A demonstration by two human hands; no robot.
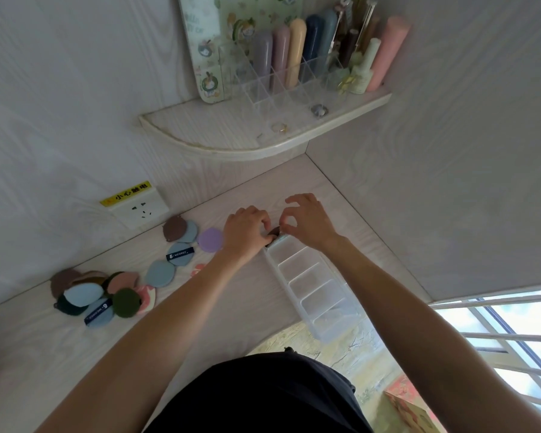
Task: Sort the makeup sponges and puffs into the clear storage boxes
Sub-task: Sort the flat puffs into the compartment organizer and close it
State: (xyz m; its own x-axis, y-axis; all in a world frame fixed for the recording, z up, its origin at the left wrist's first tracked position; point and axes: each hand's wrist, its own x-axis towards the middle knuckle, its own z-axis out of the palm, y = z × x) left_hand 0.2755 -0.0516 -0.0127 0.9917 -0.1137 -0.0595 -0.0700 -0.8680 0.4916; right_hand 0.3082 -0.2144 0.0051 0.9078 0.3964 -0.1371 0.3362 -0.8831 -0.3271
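A long clear storage box (317,290) with several compartments lies on the pale desk, running from its far end toward me. At that far end, my left hand (247,232) presses a brown puff (274,231) into the last compartment; most of the puff is hidden by my fingers. My right hand (306,220) hovers just beside it, thumb and forefinger pinched at the box's far corner, other fingers spread. Loose puffs lie to the left: a purple one (211,240), blue ones (180,254), a brown one (175,228), and a mixed pile (100,296).
A wall socket (139,209) with a yellow warning label sits behind the puffs. A corner shelf (263,129) above holds a clear organiser with coloured tubes. The desk edge drops off near me on the right, by a window (512,332).
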